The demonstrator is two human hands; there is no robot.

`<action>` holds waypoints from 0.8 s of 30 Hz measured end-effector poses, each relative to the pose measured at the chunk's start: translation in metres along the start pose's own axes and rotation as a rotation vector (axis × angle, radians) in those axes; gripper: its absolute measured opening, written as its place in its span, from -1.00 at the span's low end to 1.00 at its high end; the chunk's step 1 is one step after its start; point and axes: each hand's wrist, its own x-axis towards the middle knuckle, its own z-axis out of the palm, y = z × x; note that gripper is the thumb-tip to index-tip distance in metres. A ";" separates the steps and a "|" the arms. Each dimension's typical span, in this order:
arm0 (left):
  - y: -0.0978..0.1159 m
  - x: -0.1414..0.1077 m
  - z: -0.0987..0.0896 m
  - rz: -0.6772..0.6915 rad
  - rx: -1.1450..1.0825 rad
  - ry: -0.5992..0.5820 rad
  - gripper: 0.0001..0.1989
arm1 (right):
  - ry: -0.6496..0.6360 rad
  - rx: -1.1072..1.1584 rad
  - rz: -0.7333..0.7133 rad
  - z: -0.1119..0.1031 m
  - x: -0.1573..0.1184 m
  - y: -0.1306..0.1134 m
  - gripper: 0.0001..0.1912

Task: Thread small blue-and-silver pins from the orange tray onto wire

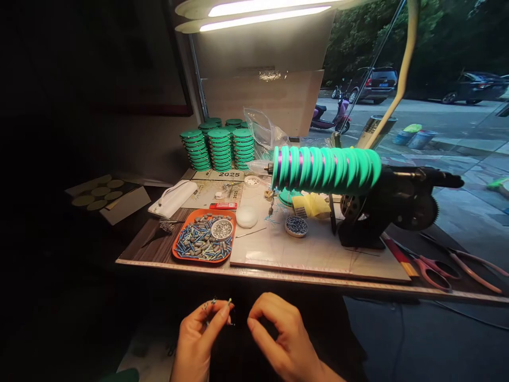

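Observation:
My left hand (207,331) is closed in a pinch above my lap, below the table's front edge. Between its thumb and forefinger sits a tiny piece with a yellowish tip (229,301), and small blue bits show along the fingers. Just to the right, my right hand (280,334) has thumb and forefinger pressed together; whatever is in them is too fine to see. A small gap separates the two hands. Nearest on the table is an orange tray (175,253) of blue striped rods, grey cylinders and a round dish of silvery bits (221,229).
A black geared winder (397,201) carries a row of green spools (326,168). Stacked green discs (218,148) stand behind. Also on the table are a dish of dark beads (296,226), a white round pad (246,216), scissors (433,270) and pliers (473,265).

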 end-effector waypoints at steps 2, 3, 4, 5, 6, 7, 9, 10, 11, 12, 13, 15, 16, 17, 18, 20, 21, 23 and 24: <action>0.000 -0.003 0.003 0.154 0.114 0.042 -0.89 | 0.008 0.002 0.036 0.001 0.001 0.000 -0.79; 0.000 -0.005 0.004 0.227 0.162 0.060 -0.93 | 0.008 0.009 0.056 0.001 0.001 -0.001 -0.79; 0.000 -0.006 0.005 0.294 0.200 0.070 -0.96 | 0.008 0.024 0.077 0.001 0.002 -0.002 -0.79; -0.001 -0.008 0.005 0.352 0.232 0.065 -0.96 | 0.005 0.048 0.097 0.001 0.003 -0.003 -0.81; -0.002 -0.009 0.006 0.406 0.259 0.050 -0.94 | -0.001 0.079 0.117 0.001 0.003 -0.004 -0.84; -0.003 -0.010 0.006 0.456 0.285 0.030 -0.91 | -0.009 0.107 0.133 0.001 0.004 -0.005 -0.84; -0.003 -0.011 0.006 0.534 0.328 -0.016 -0.87 | -0.022 0.142 0.148 0.001 0.006 -0.006 -0.81; -0.003 -0.012 0.007 0.548 0.336 -0.033 -0.87 | -0.028 0.146 0.147 0.002 0.006 -0.006 -0.82; -0.002 -0.012 0.007 0.537 0.330 -0.037 -0.88 | -0.034 0.142 0.141 0.002 0.006 -0.006 -0.82; -0.001 -0.012 0.008 0.503 0.313 -0.030 -0.90 | -0.034 0.137 0.133 0.003 0.006 -0.005 -0.81; 0.001 -0.012 0.009 0.455 0.287 -0.021 -0.92 | -0.034 0.134 0.125 0.004 0.006 -0.005 -0.81; 0.004 -0.010 0.009 0.367 0.229 -0.015 -0.97 | -0.030 0.128 0.106 0.005 0.005 -0.004 -0.83; 0.005 -0.008 0.009 0.343 0.212 -0.026 -0.98 | -0.028 0.126 0.093 0.005 0.005 -0.004 -0.84; 0.005 -0.006 0.008 0.329 0.204 -0.050 -0.92 | -0.028 0.123 0.080 0.006 0.005 -0.004 -0.85; 0.005 -0.003 0.007 0.314 0.200 -0.074 -0.86 | -0.024 0.116 0.069 0.006 0.005 -0.004 -0.86; 0.004 0.003 0.003 0.245 0.173 -0.099 -0.79 | -0.005 0.094 0.049 0.005 0.005 -0.004 -0.85; 0.003 0.005 0.002 0.189 0.140 -0.094 -0.77 | 0.005 0.080 0.041 0.004 0.005 -0.004 -0.84; 0.001 0.007 -0.001 0.071 0.048 -0.055 -0.74 | 0.012 0.058 0.024 0.003 0.005 -0.004 -0.84; 0.000 0.007 -0.002 0.016 0.005 -0.042 -0.71 | 0.012 0.052 0.016 0.003 0.005 -0.004 -0.85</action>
